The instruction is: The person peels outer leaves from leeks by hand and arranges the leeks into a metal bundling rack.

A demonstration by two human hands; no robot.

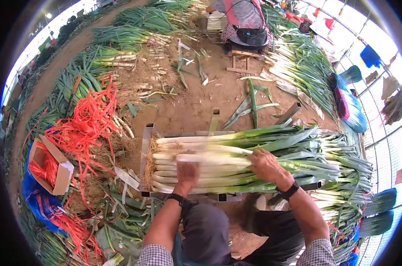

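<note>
Far to the left of both hands, an open cardboard box [64, 179] holds red plastic ribbon, and beyond it a tangle of red ribbon [92, 113] sprawls over piled leeks with their roots on. Nearer the grip, a metal frame [145, 146] has its left side just past the root ends of a row of leeks [165, 174], which lie side by side across it, roots to the left and leaves to the right. The left hand [187, 170] is at the white, root-end part of one leek [221, 159] above that row; it is blurred, so how its fingers close cannot be told. Between the two hands runs that leek's pale shaft, and beyond it, on the bare soil, a person [247, 20] sits on a low wooden stool [241, 53]. At the other end of the shaft, the right hand [267, 167] has its fingers curled around the leek where white turns green, pinching it from above. Just right of this hold, the green leaves [316, 153] fan out past the frame; farther right and beyond, a blue-wrapped bundle [351, 106] lies beside more leeks.
</note>
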